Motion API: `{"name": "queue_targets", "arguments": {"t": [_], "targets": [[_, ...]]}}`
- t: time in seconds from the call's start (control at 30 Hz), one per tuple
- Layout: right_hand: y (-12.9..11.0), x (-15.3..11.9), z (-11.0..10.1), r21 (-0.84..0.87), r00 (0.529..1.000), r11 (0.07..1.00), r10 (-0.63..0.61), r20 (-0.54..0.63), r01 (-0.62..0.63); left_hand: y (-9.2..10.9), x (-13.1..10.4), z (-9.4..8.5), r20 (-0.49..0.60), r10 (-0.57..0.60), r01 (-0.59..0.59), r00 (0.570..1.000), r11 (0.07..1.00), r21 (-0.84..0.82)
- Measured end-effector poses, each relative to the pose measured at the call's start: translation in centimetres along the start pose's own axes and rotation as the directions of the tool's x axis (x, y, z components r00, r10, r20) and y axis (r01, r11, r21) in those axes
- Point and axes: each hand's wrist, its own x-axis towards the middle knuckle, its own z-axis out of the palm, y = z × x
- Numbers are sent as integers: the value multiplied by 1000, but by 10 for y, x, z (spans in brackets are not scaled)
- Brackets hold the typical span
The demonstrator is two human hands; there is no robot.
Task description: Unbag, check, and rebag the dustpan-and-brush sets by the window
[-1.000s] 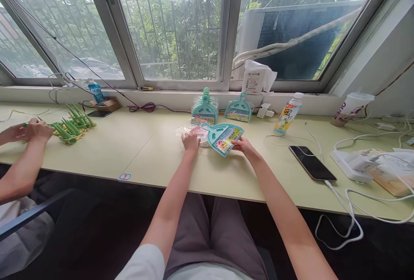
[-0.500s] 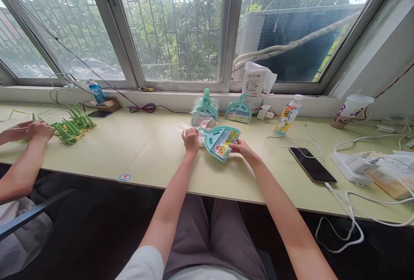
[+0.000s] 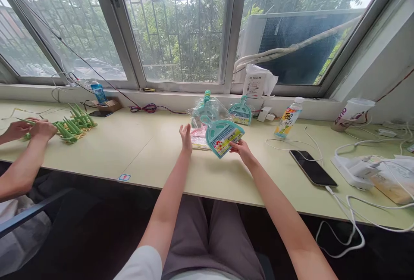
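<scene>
A teal toy dustpan and brush set (image 3: 223, 137) with a yellow label is tilted above the table, its handle toward the upper left. My right hand (image 3: 242, 150) grips its lower right edge. My left hand (image 3: 186, 138) is raised to the left of the set, fingers apart and holding nothing. Just behind the held set lies a pink dustpan set (image 3: 199, 138), partly hidden by it. Farther back are a stack of teal dustpans (image 3: 206, 107) with clear plastic wrap over it and one more teal set (image 3: 241, 111) beside it.
To the right are a drink bottle (image 3: 289, 118), a phone (image 3: 313, 168) on a charging cable, a power strip (image 3: 351, 172) and a plastic cup (image 3: 352, 114). On the left another person's hands (image 3: 40, 129) work beside green spiky plastic parts (image 3: 76, 124). A tissue pack (image 3: 257, 82) stands on the sill.
My left hand has let go of the set's handle end and opened. The teal set has turned so that its handle points more upward, still held by my right hand.
</scene>
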Motion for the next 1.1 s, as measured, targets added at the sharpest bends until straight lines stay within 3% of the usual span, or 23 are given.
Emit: {"name": "queue_targets", "arguments": {"t": [0.07,0.13,0.23,0.47,0.53,0.67,0.73,0.93,1.1], "targets": [[-2,-2,2,-1,999,1000,5,35,-5,-5,-1,2,238,-149,182,960,976,-124],[-2,-3,4,-10,997,1000,12,80,-11,-9,-7,8,403,-199,269,893,955,-125],[0,-3,8,36,997,999,0,73,-3,-14,-21,18,514,-281,354,810,934,-46],[2,1,12,281,986,960,45,-160,2,-16,-43,30,725,-354,378,591,915,139],[1,0,11,289,984,957,56,-171,-5,-16,-47,34,735,-348,381,583,915,131],[1,1,11,253,987,967,57,-149,-18,-17,-50,39,683,-309,388,662,921,39],[2,1,11,233,989,972,45,-144,-10,-17,-49,39,660,-314,382,683,923,45],[0,1,7,222,985,972,-36,-170,74,-17,-53,32,711,-397,339,581,912,233],[-1,1,9,278,985,955,-63,-160,106,-18,-59,36,818,-324,404,475,906,124]]}}
